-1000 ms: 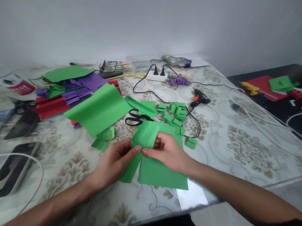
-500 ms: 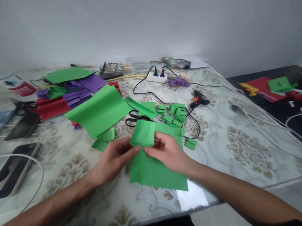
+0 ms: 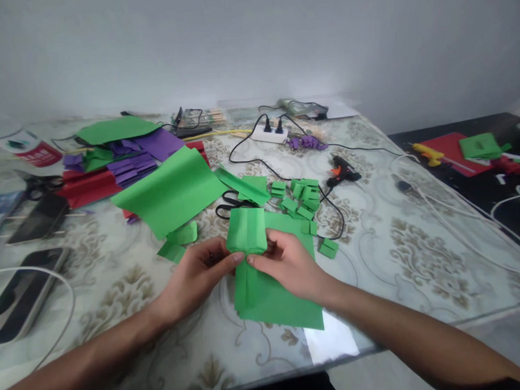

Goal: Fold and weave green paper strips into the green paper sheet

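Observation:
Between my two hands is a creased strip of green paper [image 3: 245, 230], its upper end folded and its lower part hanging toward me. My left hand [image 3: 205, 266] pinches its left edge, thumb on top. From the other side my right hand [image 3: 289, 263] pinches it, thumb near the fold and fingers behind. Under the strip lies a larger green sheet [image 3: 286, 309] flat on the table. Just beyond the strip is a pair of black-handled scissors [image 3: 228, 205], partly covered by paper. Several small folded green pieces [image 3: 301, 199] lie in a loose pile past my right hand.
A curled green sheet [image 3: 169, 190] and purple and red papers [image 3: 91, 188] lie at the left. Two phones [image 3: 25, 294] are at the far left. A black glue gun [image 3: 344, 169] and its cable lie right of the pile. A power strip [image 3: 270, 133] stands behind.
The green strip's lower end has swung to the right, from slanting left to hanging nearly straight over the large sheet. Both hands keep their pinch and have barely moved.

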Demonstrator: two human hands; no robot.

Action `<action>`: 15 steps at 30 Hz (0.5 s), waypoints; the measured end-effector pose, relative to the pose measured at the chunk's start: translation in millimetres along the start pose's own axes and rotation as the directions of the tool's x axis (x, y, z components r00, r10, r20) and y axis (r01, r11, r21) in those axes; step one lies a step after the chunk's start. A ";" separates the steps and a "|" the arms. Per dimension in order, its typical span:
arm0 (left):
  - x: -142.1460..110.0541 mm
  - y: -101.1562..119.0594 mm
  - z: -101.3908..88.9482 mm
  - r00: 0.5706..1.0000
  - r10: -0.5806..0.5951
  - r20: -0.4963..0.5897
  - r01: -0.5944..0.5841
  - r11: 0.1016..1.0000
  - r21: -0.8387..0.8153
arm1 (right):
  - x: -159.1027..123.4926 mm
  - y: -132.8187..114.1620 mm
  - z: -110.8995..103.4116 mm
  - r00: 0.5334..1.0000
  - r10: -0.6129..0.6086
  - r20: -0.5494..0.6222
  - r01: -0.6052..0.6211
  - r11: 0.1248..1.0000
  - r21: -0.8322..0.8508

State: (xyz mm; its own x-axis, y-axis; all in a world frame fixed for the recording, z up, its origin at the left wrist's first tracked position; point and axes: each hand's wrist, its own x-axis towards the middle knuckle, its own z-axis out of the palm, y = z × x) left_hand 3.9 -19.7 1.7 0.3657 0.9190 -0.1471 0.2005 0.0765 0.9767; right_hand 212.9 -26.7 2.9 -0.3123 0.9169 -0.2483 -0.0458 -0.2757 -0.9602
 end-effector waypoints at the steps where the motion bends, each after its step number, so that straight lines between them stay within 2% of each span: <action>1: -0.2 0.2 -0.2 1.000 0.003 -0.009 -0.003 1.000 0.010 | 0.2 0.2 -0.2 1.000 0.001 -0.004 -0.001 1.000 -0.002; 15: -1.2 5.4 0.2 0.999 0.025 -0.037 -0.025 1.000 0.007 | -0.4 1.8 0.5 1.000 0.016 -0.009 -0.017 1.000 -0.020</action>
State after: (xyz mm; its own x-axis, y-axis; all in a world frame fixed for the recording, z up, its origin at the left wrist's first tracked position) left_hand 4.7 -20.5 7.2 0.3368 0.9344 -0.1164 0.1973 0.0508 0.9790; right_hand 212.4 -27.7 1.3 -0.3046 0.9148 -0.2652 -0.0216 -0.2850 -0.9583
